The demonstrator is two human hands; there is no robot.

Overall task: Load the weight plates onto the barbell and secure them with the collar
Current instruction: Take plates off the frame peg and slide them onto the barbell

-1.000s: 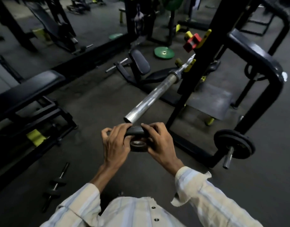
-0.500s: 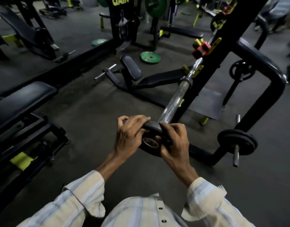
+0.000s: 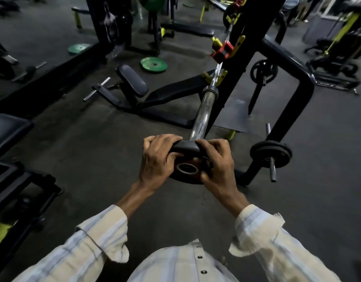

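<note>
A small black weight plate sits between my hands at the centre of the view, its round centre hole facing me. My left hand grips its left rim and my right hand grips its right rim. The chrome barbell sleeve runs from the rack down toward me, and its near end is hidden behind the plate. Whether the sleeve has entered the hole cannot be told. A red collar hangs on the rack upright.
The black rack frame stands right of the bar, with a black plate on a storage peg low down. A padded bench lies left of the bar, green plates on the floor beyond. Another bench is at far left.
Both hands have lifted the plate from just below the sleeve's tip to in front of it, so the sleeve's end is now covered. The view has swung to line up along the bar.
</note>
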